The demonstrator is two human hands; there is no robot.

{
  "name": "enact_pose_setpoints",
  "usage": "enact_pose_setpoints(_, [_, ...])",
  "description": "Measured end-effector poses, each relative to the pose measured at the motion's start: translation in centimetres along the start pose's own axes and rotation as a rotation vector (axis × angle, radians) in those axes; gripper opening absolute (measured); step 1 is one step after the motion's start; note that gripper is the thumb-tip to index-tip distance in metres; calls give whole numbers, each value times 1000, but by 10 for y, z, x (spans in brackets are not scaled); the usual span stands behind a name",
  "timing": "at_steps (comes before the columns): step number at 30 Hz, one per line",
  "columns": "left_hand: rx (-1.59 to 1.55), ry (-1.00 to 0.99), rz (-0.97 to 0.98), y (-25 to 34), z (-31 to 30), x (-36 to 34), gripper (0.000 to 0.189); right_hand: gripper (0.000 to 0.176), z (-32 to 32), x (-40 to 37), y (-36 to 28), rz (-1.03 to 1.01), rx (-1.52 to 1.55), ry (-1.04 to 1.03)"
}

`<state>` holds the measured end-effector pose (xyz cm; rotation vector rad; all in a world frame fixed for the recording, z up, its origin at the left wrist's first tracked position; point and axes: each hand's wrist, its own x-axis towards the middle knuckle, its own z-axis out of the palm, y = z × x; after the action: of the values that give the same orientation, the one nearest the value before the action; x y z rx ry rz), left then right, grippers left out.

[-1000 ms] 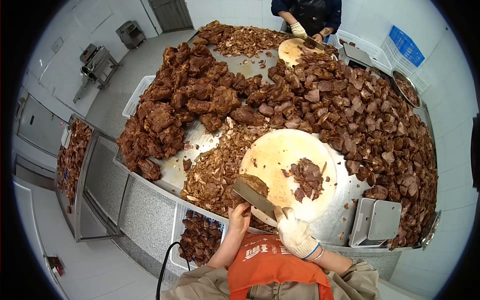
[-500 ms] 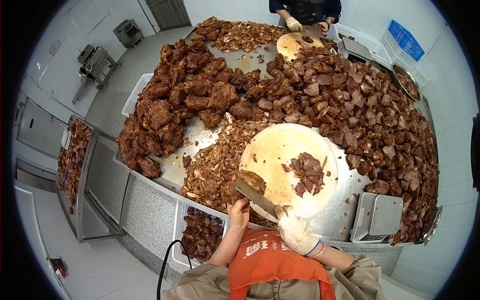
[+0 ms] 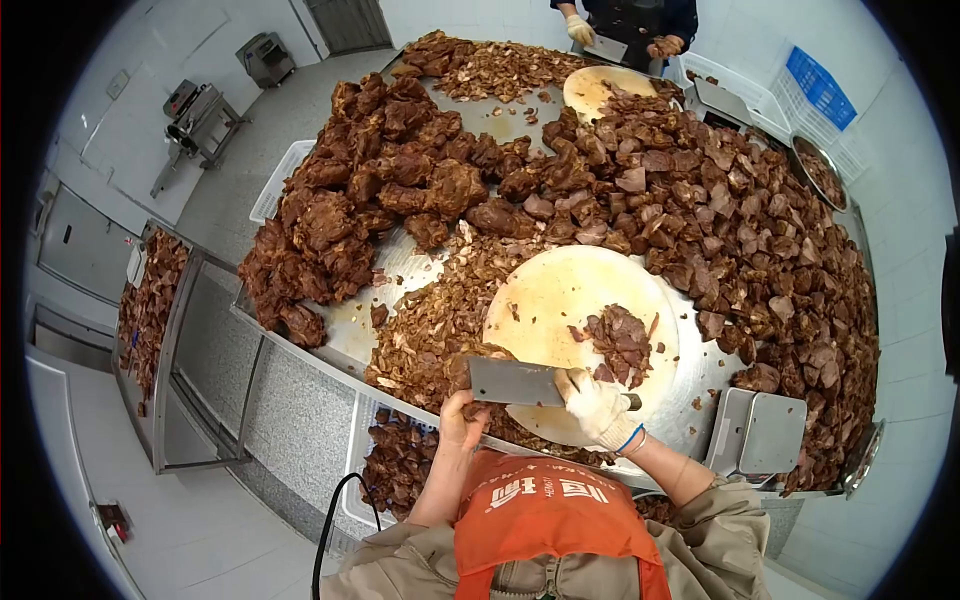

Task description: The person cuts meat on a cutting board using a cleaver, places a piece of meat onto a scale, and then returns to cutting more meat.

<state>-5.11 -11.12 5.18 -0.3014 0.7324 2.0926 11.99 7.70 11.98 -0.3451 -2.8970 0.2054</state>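
My right hand, in a white knit glove, grips the handle of a cleaver. Its broad blade faces up and points left over the near-left edge of the round cutting board. My bare left hand is closed around a chunk of cooked meat by the blade's tip; the blade covers part of that chunk. Sliced meat pieces lie on the right side of the board. Left of the board spreads a heap of small trimmings.
Large meat chunks are piled at the left, cut pieces at the right. A scale stands at the near right. Below the table edge is a crate of meat. Across the table, a co-worker holds a knife beside another board.
The cleaver has turned from a slanted, narrow view to show its broad face, now nearly level. My right hand shifted slightly right and up. The co-worker's hands moved apart, knife lifted off the board.
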Motion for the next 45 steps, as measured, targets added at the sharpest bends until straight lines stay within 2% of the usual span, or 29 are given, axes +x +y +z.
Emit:
enact_pose_setpoints(2, [-57,-25,-74,12,22,-12,34,35,-3,9,15,275,77,-309])
enact_pose_setpoints(3, [-43,-67,-48,17,21,-17,46,35,14,0,33,320,143,-243])
enact_pose_setpoints(5, [-3,-77,-16,18,-11,-5,41,35,0,-7,28,383,169,-162])
enact_pose_setpoints(8, [37,-48,63,9,-24,-3,20,36,-44,0,-20,219,275,-40])
enact_pose_setpoints(9, [26,-17,109,1,-33,2,16,36,-57,3,-41,225,318,-97])
enact_pose_setpoints(11, [122,-55,105,0,-11,-7,22,37,-69,16,-68,228,268,-180])
enact_pose_setpoints(13, [191,-12,225,-7,3,-8,43,41,-60,15,-75,217,296,-154])
enact_pose_setpoints(16, [153,-63,297,-9,2,-9,46,41,-52,13,-76,228,238,-259])
enact_pose_setpoints(18, [163,-36,287,-16,6,-10,47,39,-41,15,-72,198,197,-171])
enact_pose_setpoints(21, [167,-8,251,-13,0,-7,47,39,-42,34,-71,168,207,-175])
enact_pose_setpoints(22, [152,-1,228,-9,-2,-6,46,39,-40,37,-71,107,191,-72])
enact_pose_setpoints(23, [203,50,237,-6,-5,-7,38,39,-38,35,-70,112,189,-70])
enact_pose_setpoints(24, [203,48,239,-2,-6,-6,38,39,-35,32,-70,111,92,-123])
enact_pose_setpoints(25, [78,-8,200,2,-10,-7,32,40,-32,29,-70,105,-1,-179])
enact_pose_setpoints(26, [-50,-61,163,4,-14,-9,27,38,-31,21,-61,54,5,-84])
enact_pose_setpoints(27, [4,22,165,3,-15,-9,21,38,-32,19,-55,44,5,-88])
enact_pose_setpoints(29, [66,18,155,2,-17,-11,23,37,-35,16,-50,36,0,-94])
enact_pose_setpoints(30, [135,12,138,2,-15,-13,26,37,-29,21,-48,-5,-21,-1])
enact_pose_setpoints(32, [163,49,136,9,11,-16,23,37,-26,35,-49,-29,-5,3])
enact_pose_setpoints(34, [131,118,226,17,16,-13,22,36,-23,41,-47,-36,41,-11])
enact_pose_setpoints(35, [173,-6,118,27,-4,-11,22,36,-7,36,-38,-77,43,43])
enact_pose_setpoints(36, [170,-3,126,27,-14,-8,22,36,5,29,-25,-124,45,99])
enact_pose_setpoints(37, [106,26,47,27,-19,-5,23,36,1,29,-14,-153,20,90])
enact_pose_setpoints(38, [40,57,-35,25,-26,-7,25,38,-4,27,-7,-50,14,-65])
enact_pose_setpoints(39, [-5,10,-71,31,-8,-16,21,40,-12,27,0,56,4,-216])
enact_pose_setpoints(40, [-7,9,-66,36,14,-22,21,38,-3,19,16,87,113,-172])
enact_pose_setpoints(42, [19,138,-79,40,43,-33,21,38,-15,15,14,137,160,-145])
enact_pose_setpoints(43, [53,82,-65,39,37,-32,26,39,-25,14,11,187,207,-116])
enact_pose_setpoints(45, [20,43,-66,31,-11,-12,29,42,-46,14,-9,102,210,-95])
